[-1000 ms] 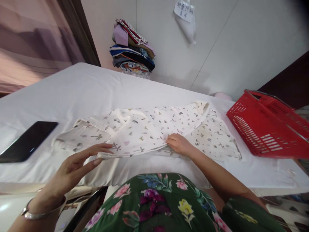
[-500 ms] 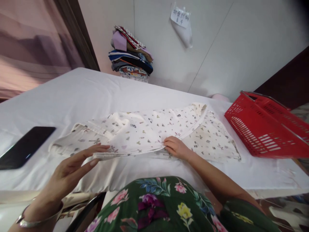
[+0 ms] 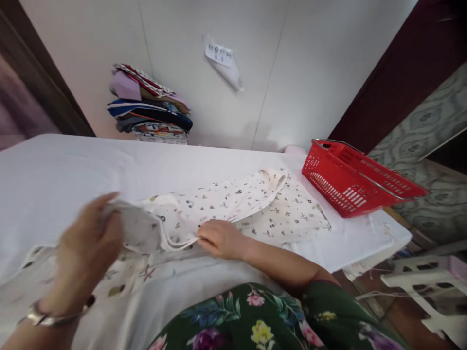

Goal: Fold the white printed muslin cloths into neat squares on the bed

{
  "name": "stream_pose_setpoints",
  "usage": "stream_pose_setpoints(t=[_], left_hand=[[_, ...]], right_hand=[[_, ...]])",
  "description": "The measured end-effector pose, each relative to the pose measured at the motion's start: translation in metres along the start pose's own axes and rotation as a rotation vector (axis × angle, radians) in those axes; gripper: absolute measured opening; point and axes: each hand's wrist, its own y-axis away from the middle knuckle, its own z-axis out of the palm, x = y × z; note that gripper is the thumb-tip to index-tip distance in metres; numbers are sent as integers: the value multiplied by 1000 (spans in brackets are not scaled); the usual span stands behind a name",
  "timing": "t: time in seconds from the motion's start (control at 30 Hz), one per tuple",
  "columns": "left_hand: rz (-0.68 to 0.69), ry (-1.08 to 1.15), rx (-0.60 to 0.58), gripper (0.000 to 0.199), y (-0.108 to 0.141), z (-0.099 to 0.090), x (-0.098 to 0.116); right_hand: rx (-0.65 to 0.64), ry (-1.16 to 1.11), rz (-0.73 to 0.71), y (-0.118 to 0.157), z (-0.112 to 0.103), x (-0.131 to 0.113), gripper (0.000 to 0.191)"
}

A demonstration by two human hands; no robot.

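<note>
The cloth (image 3: pixel 233 197) is laid across the tabletop (image 3: pixel 83 167), its left part held by the left hand (image 3: pixel 91 233), its front edge by the right hand (image 3: pixel 221 238). The basket (image 3: pixel 337 187) is set on the tabletop just beyond the cloth's right end. Clothes (image 3: pixel 149 107) are stacked leftward at the far edge, before the wall (image 3: pixel 310 63), on which a paper (image 3: pixel 219 53) is hung right of them.
</note>
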Motion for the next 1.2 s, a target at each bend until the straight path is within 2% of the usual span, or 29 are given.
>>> stream_pose_setpoints(t=[0.1, 0.17, 0.23, 0.3, 0.47, 0.57, 0.63, 0.8, 0.9, 1.1, 1.2], left_hand=[[273, -14, -293, 40, 18, 24, 35], [433, -42, -393, 47, 33, 40, 45], [509, -104, -391, 46, 42, 51, 46], [556, -137, -347, 31, 44, 56, 43], [716, -56, -297, 25, 39, 56, 31], [798, -22, -229, 23, 43, 55, 23], [851, -18, -209, 21, 48, 57, 17], [878, -25, -228, 17, 60, 66, 9], [862, -28, -248, 17, 62, 69, 10], [825, -40, -263, 19, 62, 65, 16], [815, -37, -255, 18, 61, 60, 19]], right_hand=[[-44, 33, 68, -8, 8, -5, 16], [-59, 35, 119, -10, 10, -4, 15], [-72, 16, 131, -9, 11, -2, 14], [-80, -7, 126, -8, 12, -1, 15], [-147, -100, 73, 1, 9, 6, 20], [-156, -190, 38, 19, 1, 24, 25], [-121, -183, 102, 39, -8, 46, 26], [-99, 22, 214, 96, -38, 111, 23], [-108, 159, 251, 117, -51, 138, 21], [-180, 207, 206, 120, -51, 154, 23], [-139, 238, 194, 117, -55, 154, 24]])
